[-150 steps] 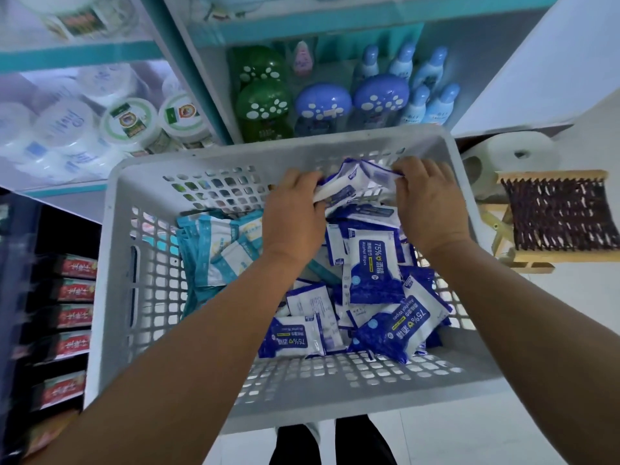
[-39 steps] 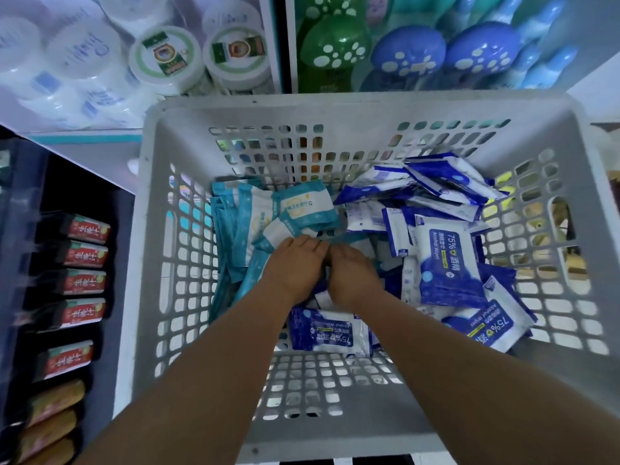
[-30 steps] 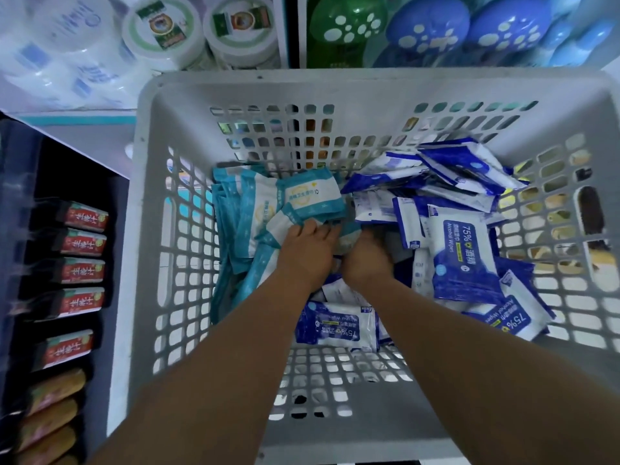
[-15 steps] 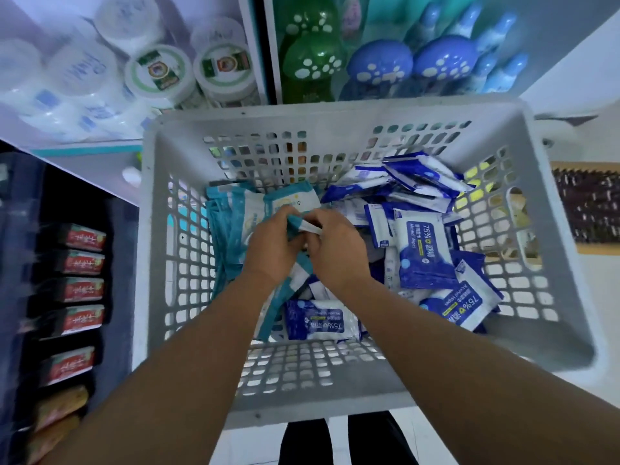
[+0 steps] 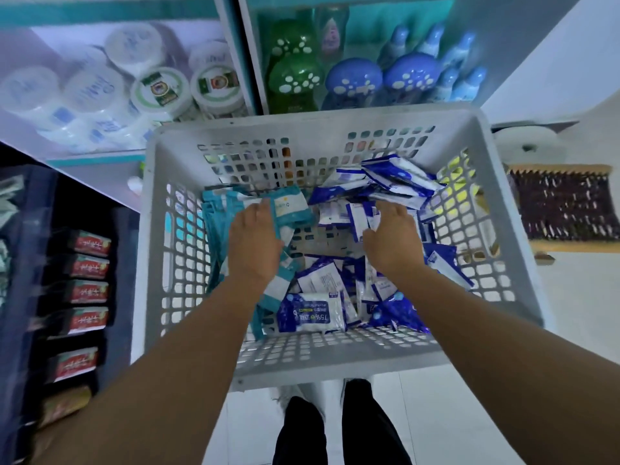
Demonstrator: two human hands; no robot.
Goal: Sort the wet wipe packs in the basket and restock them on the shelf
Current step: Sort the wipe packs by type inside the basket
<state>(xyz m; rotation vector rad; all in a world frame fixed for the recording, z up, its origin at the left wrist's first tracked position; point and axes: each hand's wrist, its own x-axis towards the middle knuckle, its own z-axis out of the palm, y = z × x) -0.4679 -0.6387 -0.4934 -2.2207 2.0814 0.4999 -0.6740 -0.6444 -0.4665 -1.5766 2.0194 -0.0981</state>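
Sorting in hand: in the basket (image 5: pixel 335 129), teal packs (image 5: pixel 218 229) are pressed left by the flat left hand (image 5: pixel 255 243); blue packs (image 5: pixel 396 179) lie right under the right hand (image 5: pixel 392 236), grip undeterminable. Next, one colour is to be gathered for shelving.

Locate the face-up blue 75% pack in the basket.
Head view: the blue 75% pack lies flat near the basket front wall, just left of centre, between both forearms, below the right hand.

A shop: stocked shelves (image 5: pixel 100 156) of tubs (image 5: pixel 161 90) and bottles (image 5: pixel 295 78).
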